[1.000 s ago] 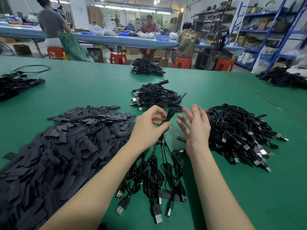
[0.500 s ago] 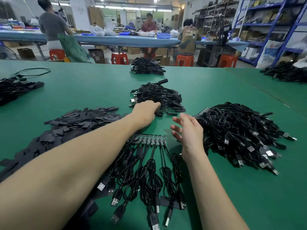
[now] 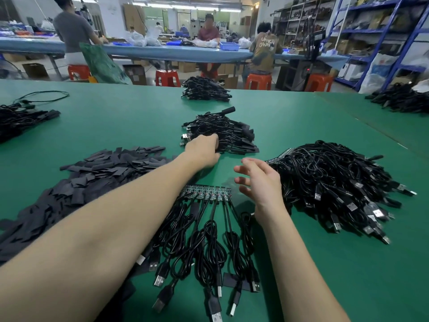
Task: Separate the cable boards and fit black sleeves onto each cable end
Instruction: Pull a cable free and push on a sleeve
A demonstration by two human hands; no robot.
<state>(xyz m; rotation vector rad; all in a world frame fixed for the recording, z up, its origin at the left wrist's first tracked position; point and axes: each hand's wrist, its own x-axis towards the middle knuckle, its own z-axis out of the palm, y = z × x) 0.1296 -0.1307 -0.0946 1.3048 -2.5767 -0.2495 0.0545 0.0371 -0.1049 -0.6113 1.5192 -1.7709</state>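
Green board strip (image 3: 206, 191) with black USB cables (image 3: 209, 247) attached, laid flat, black sleeves (image 3: 76, 182) heaped at left

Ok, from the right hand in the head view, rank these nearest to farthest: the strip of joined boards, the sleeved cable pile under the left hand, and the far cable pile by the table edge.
From the right hand:
1. Strip of joined boards, just to its left.
2. Sleeved cable pile, ahead, where the left hand rests.
3. Far cable pile, at the table's far edge.

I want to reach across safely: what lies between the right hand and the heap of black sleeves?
In the head view, the outstretched left forearm and bare green table lie between the right hand and the sleeves.
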